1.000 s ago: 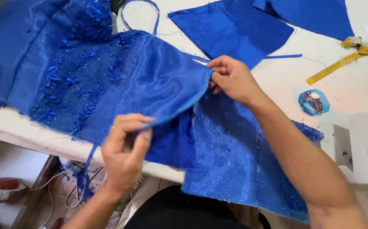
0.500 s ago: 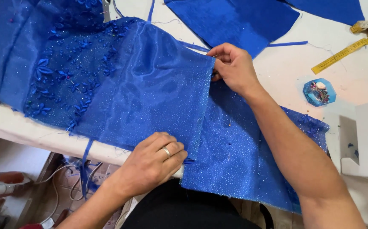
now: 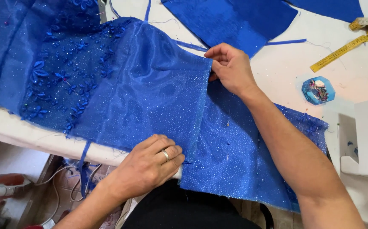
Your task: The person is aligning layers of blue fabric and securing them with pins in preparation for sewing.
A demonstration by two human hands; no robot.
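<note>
A blue dress bodice (image 3: 150, 93) with beaded flower trim lies spread over the white table (image 3: 353, 80). My left hand (image 3: 152, 163) presses flat on the lower edge of its shiny panel, at the table's near edge, a ring on one finger. My right hand (image 3: 230, 68) pinches the panel's upper corner where it overlaps a glittery blue panel (image 3: 239, 157). Several pins stick out of that glittery panel.
More blue fabric pieces (image 3: 235, 21) lie at the back. A yellow tape measure (image 3: 353, 42) and a small blue pin holder (image 3: 318, 90) sit at the right. A white sewing machine (image 3: 364, 144) stands at the right edge. Cables (image 3: 56, 195) lie on the floor at lower left.
My left hand let go of the lifted panel edge and laid it down flat on the table. The shiny panel now lies smooth. My right hand kept its pinch on the corner.
</note>
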